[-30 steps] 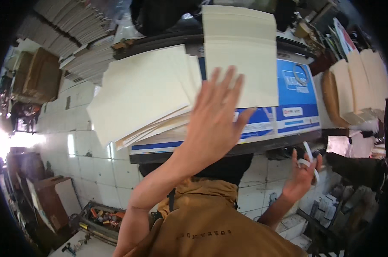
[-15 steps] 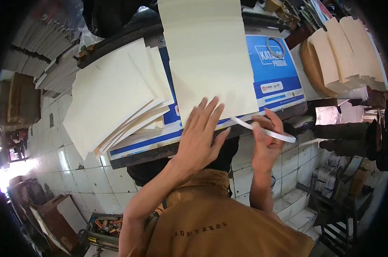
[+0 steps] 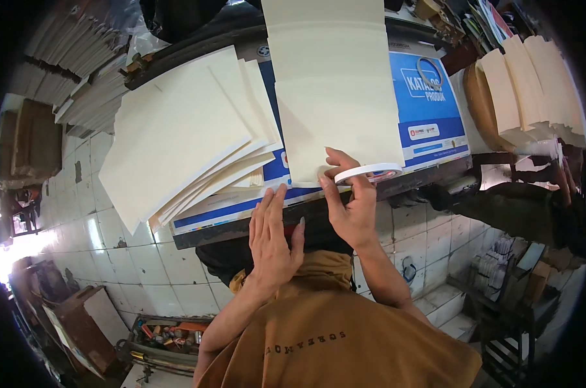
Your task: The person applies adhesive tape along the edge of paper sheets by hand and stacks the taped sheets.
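Note:
Overlapping cream sheets (image 3: 338,116) lie in a long column on the work board in front of me. A roll of narrow white tape (image 3: 365,169) hangs around the fingers of my right hand (image 3: 354,210), whose thumb and fingertips are at the near edge of the lowest sheet. A pale strip seems to run along that edge, partly hidden by the fingers. My left hand (image 3: 272,239) holds nothing; its fingers stretch toward the sheet's near left corner, with the fingertips at the board's edge.
A fanned pile of cream sheets (image 3: 183,129) lies at the left. Under the column is a blue printed sheet (image 3: 451,107) with a ring-shaped roll (image 3: 420,72) on it. More cream stacks (image 3: 529,84) stand at the right. A tray of small items (image 3: 170,333) sits below left.
My right hand with the tape roll has moved left along the near edge. My left hand has come off the sheet's surface, down and left to its corner.

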Demonstrator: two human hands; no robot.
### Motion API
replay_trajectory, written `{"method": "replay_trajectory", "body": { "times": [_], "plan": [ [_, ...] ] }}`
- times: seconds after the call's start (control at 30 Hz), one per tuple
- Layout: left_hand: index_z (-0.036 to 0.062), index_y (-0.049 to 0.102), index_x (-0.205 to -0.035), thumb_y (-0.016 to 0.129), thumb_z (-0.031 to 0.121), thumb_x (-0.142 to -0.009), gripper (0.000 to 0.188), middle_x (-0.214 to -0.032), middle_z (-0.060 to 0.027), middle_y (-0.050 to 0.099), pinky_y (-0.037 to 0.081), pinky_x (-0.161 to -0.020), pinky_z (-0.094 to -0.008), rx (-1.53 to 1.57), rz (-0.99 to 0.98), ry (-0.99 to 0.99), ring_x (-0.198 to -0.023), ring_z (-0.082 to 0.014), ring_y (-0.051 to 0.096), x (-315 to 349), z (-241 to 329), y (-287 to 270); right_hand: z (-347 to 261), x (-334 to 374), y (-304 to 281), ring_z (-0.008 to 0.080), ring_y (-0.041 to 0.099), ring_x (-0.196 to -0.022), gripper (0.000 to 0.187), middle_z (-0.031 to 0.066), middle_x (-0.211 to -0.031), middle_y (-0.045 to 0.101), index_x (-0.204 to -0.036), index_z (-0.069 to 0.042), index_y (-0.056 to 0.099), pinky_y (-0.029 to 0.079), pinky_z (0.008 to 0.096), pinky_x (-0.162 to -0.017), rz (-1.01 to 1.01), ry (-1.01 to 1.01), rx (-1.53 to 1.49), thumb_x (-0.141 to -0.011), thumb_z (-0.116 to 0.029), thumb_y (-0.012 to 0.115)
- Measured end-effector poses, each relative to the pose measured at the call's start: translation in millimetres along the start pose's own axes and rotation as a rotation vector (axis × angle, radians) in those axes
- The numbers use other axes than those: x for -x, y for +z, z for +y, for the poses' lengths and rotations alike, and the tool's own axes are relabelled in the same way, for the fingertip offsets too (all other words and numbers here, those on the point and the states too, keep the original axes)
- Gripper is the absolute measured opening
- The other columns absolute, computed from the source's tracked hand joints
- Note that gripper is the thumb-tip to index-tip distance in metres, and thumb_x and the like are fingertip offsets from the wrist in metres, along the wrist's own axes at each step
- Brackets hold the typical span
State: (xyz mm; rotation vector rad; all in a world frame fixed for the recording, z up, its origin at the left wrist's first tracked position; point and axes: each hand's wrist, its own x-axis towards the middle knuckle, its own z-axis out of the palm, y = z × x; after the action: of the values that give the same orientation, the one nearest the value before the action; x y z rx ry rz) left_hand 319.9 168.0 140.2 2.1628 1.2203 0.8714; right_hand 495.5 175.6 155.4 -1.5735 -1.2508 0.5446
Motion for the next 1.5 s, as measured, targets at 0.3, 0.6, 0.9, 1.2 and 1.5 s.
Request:
{"method": "replay_trajectory", "body": {
  "times": [0.3,0.6,0.9,1.2,1.5],
  "plan": [
    [-0.0072,0.036,-0.152,0.072,0.003,-0.088,0.074,-0.156,-0.0211,0.049,0.034,-0.117,-0.0534,-0.059,-0.034,0.027,-0.146,-0.0432,0.043,-2,2,-1,1,-4,0,0.0241,0.067,-0.092,0.039,0.0103,-0.101,0.073,-0.132,-0.004,0.067,0.047,0.0373,-0.09,0.001,-0.069,0.155,-0.094,-0.007,0.072],
    [-0.0045,0.037,-0.153,0.073,0.007,-0.088,0.075,-0.159,-0.0156,0.046,0.029,-0.119,-0.0553,-0.094,-0.089,0.021,-0.15,-0.0417,0.037,-2,5,-1,3,-4,-1,0.0275,0.07,-0.096,0.038,0.0135,-0.107,0.074,-0.131,-0.005,0.068,0.048,0.0391,-0.09,0.011,-0.091,0.199,-0.094,-0.005,0.071],
    [0.0003,0.036,-0.157,0.076,0.02,-0.087,0.082,-0.154,-0.0126,0.051,0.026,-0.118,-0.0568,-0.188,-0.171,-0.045,-0.149,-0.0424,0.034,-10,18,-4,-1,-6,-2,0.0242,0.07,-0.095,0.035,0.0115,-0.108,0.073,-0.127,-0.006,0.07,0.049,0.0375,-0.09,0.012,-0.119,0.307,-0.093,-0.006,0.074],
    [0.009,0.049,-0.154,0.074,0.033,-0.088,0.074,-0.147,-0.0099,0.055,0.027,-0.115,-0.053,-0.386,-0.191,0.025,-0.138,-0.0374,0.039,-20,16,0,2,-11,-25,0.0365,0.058,-0.131,0.036,0.0128,-0.13,0.07,-0.128,0.0,0.067,0.042,0.0453,-0.112,0.247,-0.225,0.46,-0.094,-0.011,0.073],
    [0.0118,0.053,-0.152,0.075,0.036,-0.086,0.073,-0.147,-0.0091,0.054,0.026,-0.114,-0.053,-0.377,-0.211,0.005,-0.138,-0.0361,0.038,-22,15,0,45,-12,-107,0.0355,0.049,-0.141,0.041,0.0167,-0.144,0.061,-0.134,0.0,0.064,0.034,0.0499,-0.119,0.408,-0.079,0.336,-0.097,-0.016,0.073]
  ]
}}
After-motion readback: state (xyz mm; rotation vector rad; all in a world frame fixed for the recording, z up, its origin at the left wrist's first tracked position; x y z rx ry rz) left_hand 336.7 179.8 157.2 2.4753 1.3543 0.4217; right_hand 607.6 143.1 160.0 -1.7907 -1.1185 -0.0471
